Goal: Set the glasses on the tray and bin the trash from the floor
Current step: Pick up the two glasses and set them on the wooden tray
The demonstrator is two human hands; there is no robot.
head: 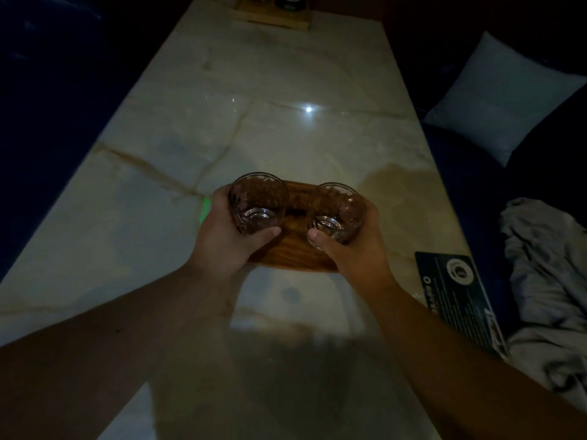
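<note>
- Left hand [227,236] is gripping the left glass [258,203], thumb along its base.
- Right hand [352,246] is clasping the right glass [337,212] the same way.
- Both glasses are sitting upright, side by side, over the wooden tray [290,255]; whether their bases are touching it is hard to tell.
- Tray is lying on the marble tabletop [222,122], a dark card [460,300] near its right edge.
- Judging progress: the glass step is nearly finishing, only letting go remains; floor and trash are not showing, so binning is still waiting.
</note>
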